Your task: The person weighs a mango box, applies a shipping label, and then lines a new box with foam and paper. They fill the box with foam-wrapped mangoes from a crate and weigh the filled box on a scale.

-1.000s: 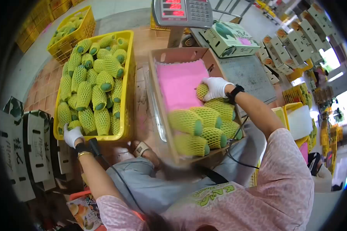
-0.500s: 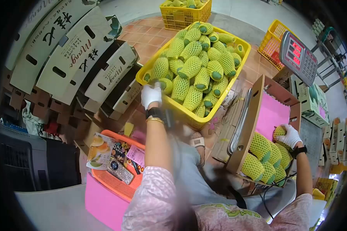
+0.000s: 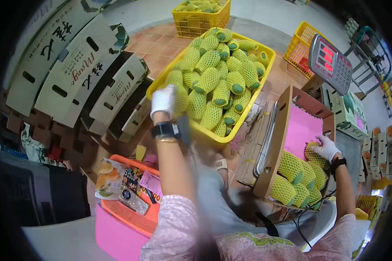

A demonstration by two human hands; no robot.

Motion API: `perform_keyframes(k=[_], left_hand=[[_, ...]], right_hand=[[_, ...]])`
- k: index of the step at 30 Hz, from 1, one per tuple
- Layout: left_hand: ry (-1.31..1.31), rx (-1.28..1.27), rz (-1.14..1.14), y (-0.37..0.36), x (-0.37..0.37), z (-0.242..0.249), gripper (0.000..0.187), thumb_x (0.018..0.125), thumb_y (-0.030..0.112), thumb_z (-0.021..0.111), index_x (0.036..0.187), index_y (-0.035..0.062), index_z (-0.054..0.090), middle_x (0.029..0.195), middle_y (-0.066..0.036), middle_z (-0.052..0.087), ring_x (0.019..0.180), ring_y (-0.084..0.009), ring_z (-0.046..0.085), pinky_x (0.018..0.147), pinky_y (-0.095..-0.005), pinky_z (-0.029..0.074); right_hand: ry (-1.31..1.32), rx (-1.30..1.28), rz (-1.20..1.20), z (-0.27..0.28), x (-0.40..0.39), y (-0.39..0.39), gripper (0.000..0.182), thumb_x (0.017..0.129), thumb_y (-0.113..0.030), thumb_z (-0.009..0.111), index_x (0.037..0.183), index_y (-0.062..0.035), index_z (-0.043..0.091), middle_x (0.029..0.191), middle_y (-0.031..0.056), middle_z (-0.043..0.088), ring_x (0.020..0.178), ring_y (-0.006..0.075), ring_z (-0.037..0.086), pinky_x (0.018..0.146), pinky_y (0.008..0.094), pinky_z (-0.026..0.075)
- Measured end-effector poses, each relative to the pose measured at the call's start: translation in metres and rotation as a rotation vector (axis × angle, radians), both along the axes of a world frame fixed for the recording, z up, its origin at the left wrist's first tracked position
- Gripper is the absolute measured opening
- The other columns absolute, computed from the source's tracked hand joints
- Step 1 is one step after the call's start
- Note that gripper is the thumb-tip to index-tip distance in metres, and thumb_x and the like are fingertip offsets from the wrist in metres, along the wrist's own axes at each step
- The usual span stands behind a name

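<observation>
My left hand (image 3: 163,102), in a white glove, is closed on a net-wrapped mango (image 3: 179,96) at the left edge of the yellow crate (image 3: 154,84). The mango is blurred. A heap of mangoes (image 3: 221,92) in yellow foam nets fills that crate. My right hand (image 3: 325,148), also gloved, rests on a netted mango (image 3: 313,157) in the cardboard box (image 3: 270,167), its fingers spread over the fruit. Several more netted mangoes (image 3: 289,169) lie in the near part of this box, and a pink sheet (image 3: 302,126) lines its far part.
A scale (image 3: 331,63) with red digits stands beyond the box. Printed cartons (image 3: 69,76) stand at the left. An orange basket (image 3: 150,222) holds leaflets and a phone (image 3: 135,200). More yellow crates (image 3: 200,21) stand farther back.
My left hand has a mango in its grip and has risen slightly with it. My right hand stays on its mango, fingers a little more spread. The whole view has shifted slightly.
</observation>
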State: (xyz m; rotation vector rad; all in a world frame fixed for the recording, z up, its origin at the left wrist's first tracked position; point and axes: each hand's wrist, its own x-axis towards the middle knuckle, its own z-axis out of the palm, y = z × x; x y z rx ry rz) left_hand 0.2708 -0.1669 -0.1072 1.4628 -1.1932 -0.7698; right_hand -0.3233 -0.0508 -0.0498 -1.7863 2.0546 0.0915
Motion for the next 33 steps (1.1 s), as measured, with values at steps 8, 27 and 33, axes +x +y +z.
perform_keyframes(k=[8,27,33], left_hand=[[0.612,0.133,-0.547,0.067,-0.109,0.153,0.014,0.083,0.014,0.056,0.074,0.0052,0.051,0.056,0.002,0.04,0.039,-0.0036,0.028,0.036,-0.0178,0.021],[1.591,0.343,-1.087,0.057,-0.282,0.098,0.03,0.08,0.024,0.065,0.098,0.0025,0.056,0.097,-0.01,0.062,0.089,-0.023,0.06,0.081,-0.0351,0.05],[1.055,0.508,-0.574,0.065,-0.307,0.101,0.026,0.088,0.031,0.052,0.099,0.0075,0.054,0.09,-0.007,0.06,0.08,-0.02,0.06,0.074,-0.034,0.052]], right_hand=[[-0.681,-0.323,0.337,0.09,0.125,-0.037,0.064,0.069,-0.019,0.074,0.124,-0.0025,0.045,0.123,0.0136,0.048,0.117,0.0225,0.044,0.101,0.033,0.034],[-1.408,0.166,-0.193,0.084,0.143,0.001,0.05,0.087,-0.038,0.054,0.123,-0.0046,0.047,0.111,0.0114,0.058,0.101,0.0163,0.056,0.09,0.032,0.045],[-0.358,-0.31,0.399,0.126,0.137,0.006,0.068,0.077,-0.035,0.065,0.131,-0.0079,0.035,0.116,0.0176,0.049,0.1,0.0277,0.054,0.085,0.0362,0.045]])
